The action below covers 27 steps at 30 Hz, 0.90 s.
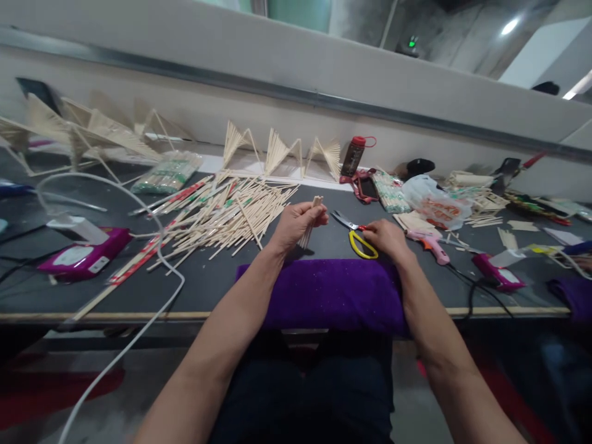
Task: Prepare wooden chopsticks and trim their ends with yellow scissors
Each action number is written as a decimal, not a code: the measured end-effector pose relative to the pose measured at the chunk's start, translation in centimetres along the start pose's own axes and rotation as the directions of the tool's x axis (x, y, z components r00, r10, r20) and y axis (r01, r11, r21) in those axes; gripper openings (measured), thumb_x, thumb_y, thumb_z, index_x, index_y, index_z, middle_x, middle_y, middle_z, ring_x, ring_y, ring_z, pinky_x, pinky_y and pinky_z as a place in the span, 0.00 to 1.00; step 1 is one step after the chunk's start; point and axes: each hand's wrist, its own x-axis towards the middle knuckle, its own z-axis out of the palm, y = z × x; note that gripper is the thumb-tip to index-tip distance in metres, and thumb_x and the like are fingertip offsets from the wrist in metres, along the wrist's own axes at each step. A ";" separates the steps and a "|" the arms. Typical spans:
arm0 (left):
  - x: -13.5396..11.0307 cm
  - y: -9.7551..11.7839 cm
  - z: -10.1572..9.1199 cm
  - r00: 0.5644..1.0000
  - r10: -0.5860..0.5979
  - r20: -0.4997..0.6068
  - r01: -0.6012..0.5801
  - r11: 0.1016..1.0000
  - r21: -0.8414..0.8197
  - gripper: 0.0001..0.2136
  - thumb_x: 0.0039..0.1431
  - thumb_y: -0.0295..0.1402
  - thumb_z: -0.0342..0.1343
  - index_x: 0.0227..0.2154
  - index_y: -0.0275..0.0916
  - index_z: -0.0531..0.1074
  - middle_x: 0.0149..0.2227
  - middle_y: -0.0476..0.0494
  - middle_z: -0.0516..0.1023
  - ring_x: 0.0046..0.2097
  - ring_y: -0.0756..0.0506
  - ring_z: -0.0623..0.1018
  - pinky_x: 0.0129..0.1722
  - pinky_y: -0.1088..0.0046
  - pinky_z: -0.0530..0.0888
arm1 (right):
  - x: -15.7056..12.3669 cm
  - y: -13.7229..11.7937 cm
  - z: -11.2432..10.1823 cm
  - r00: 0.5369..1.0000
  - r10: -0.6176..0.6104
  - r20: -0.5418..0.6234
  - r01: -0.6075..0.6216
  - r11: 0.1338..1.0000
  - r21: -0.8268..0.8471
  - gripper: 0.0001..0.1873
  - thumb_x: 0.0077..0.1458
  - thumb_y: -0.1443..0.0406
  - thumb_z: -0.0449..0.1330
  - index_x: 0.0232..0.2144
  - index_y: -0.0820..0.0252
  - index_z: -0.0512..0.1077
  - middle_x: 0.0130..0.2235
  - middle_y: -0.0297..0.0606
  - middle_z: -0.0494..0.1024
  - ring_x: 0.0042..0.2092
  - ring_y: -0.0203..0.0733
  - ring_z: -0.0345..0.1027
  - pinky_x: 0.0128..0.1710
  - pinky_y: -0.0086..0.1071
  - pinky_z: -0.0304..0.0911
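My left hand (298, 225) is closed round a small bundle of wooden sticks (305, 237), held nearly upright above the dark tabletop. Scissors (363, 245) with a yellow handle loop lie to its right, blades parted and pointing away to the left. My right hand (386, 237) has its fingers closed at the other, red handle, which they partly hide. A folded purple cloth (333, 293) lies at the table edge between my forearms. Left of my left hand spreads a loose heap of wooden sticks (231, 213).
Fan-shaped stick structures (282, 151) stand along the wall. Behind the scissors are a red-capped bottle (354, 155) and a plastic bag (430, 200). A pink glue gun (430, 243) lies right of my right hand. A white cable (173, 296) loops across the left side.
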 end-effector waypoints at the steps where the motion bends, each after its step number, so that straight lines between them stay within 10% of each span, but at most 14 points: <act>1: -0.1 0.0 0.1 1.000 -0.004 -0.006 0.004 1.000 0.006 0.12 0.48 0.38 0.61 0.29 0.33 0.75 0.26 0.45 0.77 0.30 0.49 0.78 0.39 0.67 0.75 | -0.3 0.1 0.4 0.999 0.014 0.052 -0.011 0.998 -0.059 0.22 0.52 0.51 0.52 0.40 0.56 0.76 0.39 0.43 0.76 0.39 0.45 0.69 0.34 0.32 0.58; 21: 0.4 0.8 -0.1 0.992 0.008 -0.128 0.009 0.991 0.134 0.13 0.45 0.39 0.63 0.31 0.35 0.76 0.26 0.44 0.79 0.29 0.47 0.79 0.34 0.69 0.76 | 1.2 -4.0 -2.6 0.998 0.062 0.020 -0.060 0.994 -0.095 0.26 0.47 0.62 0.59 0.49 0.61 0.62 0.47 0.52 0.69 0.46 0.53 0.68 0.41 0.39 0.62; 27: 0.5 1.0 -0.2 0.985 0.026 -0.171 0.003 0.986 0.167 0.12 0.47 0.38 0.61 0.31 0.34 0.76 0.26 0.44 0.79 0.29 0.48 0.78 0.33 0.72 0.76 | 4.2 -7.1 -3.4 0.972 0.166 -0.169 -0.126 0.967 0.222 0.26 0.50 0.59 0.57 0.50 0.61 0.61 0.44 0.48 0.75 0.46 0.52 0.69 0.43 0.41 0.62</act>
